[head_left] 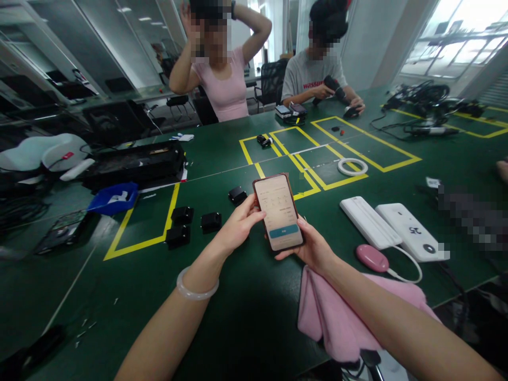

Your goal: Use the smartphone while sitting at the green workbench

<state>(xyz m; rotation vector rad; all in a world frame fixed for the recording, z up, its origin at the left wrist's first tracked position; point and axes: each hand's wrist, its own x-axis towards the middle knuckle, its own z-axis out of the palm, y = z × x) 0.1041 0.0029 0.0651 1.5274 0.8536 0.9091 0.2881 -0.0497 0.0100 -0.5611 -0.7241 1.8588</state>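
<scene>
A smartphone (280,214) with a lit screen and a blue-green button near its bottom is held upright in front of me, over the green table. My left hand (244,219) grips its left edge, the thumb lying over the side of the screen. On the opposite side, my right hand (311,243) holds the lower right edge and corner, with some fingers hidden behind the phone. Several small black boxes (211,222) lie on the table left of my left hand. A pink cloth (329,317) lies under my right forearm.
Right of the phone lie white power banks (371,222), a pink oval device (372,258) with a white cable, and a tape roll (352,166). A blue tray (113,197) and a long black case (135,161) stand left. Two people sit across the table; cables (426,100) pile up far right.
</scene>
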